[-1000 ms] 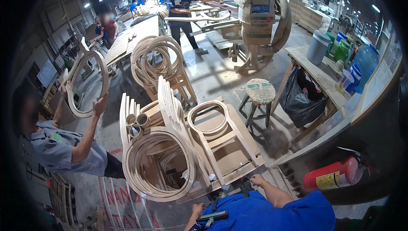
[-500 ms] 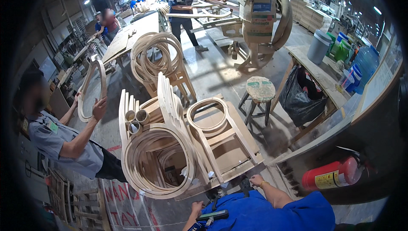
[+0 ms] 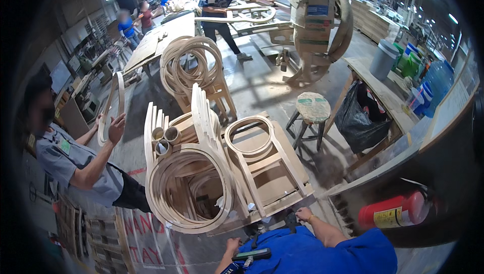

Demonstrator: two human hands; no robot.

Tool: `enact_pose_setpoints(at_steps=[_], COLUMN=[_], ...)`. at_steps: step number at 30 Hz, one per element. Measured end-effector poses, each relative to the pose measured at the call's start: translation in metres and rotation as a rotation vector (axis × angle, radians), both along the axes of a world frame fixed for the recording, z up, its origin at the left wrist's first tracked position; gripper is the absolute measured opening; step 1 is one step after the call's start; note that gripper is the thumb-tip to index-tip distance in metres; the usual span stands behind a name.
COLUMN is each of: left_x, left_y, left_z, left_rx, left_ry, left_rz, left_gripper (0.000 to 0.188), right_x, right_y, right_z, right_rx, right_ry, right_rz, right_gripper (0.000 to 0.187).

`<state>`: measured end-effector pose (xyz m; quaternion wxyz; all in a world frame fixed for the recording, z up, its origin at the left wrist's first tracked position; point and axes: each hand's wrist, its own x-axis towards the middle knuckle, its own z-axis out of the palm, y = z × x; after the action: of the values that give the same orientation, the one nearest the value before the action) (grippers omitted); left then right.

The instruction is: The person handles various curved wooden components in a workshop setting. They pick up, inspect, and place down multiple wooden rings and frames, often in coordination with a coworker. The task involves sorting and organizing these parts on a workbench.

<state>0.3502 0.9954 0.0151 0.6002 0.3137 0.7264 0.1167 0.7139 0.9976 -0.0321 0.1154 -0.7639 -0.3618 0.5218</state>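
My left hand (image 3: 233, 244) hangs low beside my blue shirt (image 3: 322, 251), its fingers curled and nothing visible in them. Close to my waist, my right hand (image 3: 303, 214) is loosely closed as well, with no object showing in it. Just ahead of both hands stand pale wooden chair frames. A stack of round wooden rings (image 3: 154, 193) leans at the left, and a chair back frame with a round top (image 3: 250, 135) lies on a board at the right. My right hand is nearest that frame's lower end, apart from it. Several cardboard tubes (image 3: 172, 134) stand behind the rings.
At left, a co-worker (image 3: 75, 158) holds a curved wooden loop (image 3: 120, 95). Farther back, another person (image 3: 217, 6) handles frames by a machine. More rings (image 3: 189, 67) rest behind. A stool (image 3: 312, 107), workbench (image 3: 348, 62) and red fire extinguisher (image 3: 393, 210) are at right.
The co-worker at left has turned the wooden loop, which now looks narrower. The view has shifted slightly. My hands have stayed in nearly the same place.
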Motion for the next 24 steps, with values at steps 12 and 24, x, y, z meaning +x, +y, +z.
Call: enact_pose_setpoints(at_steps=[12, 24], left_x=[-0.008, -0.019], left_y=[-0.028, -0.141], left_z=[0.021, 0.020], left_rx=[0.229, -0.021], left_ry=[0.345, 0.445], left_rz=[0.029, -0.026], left_gripper=[0.031, 0.034], right_x=[-0.017, 0.025], right_y=[0.015, 0.000], right_z=[0.017, -0.016], right_rx=[-0.009, -0.100], right_ry=[0.229, 0.230], right_rz=[0.178, 0.139], right_gripper=[0.023, 0.019])
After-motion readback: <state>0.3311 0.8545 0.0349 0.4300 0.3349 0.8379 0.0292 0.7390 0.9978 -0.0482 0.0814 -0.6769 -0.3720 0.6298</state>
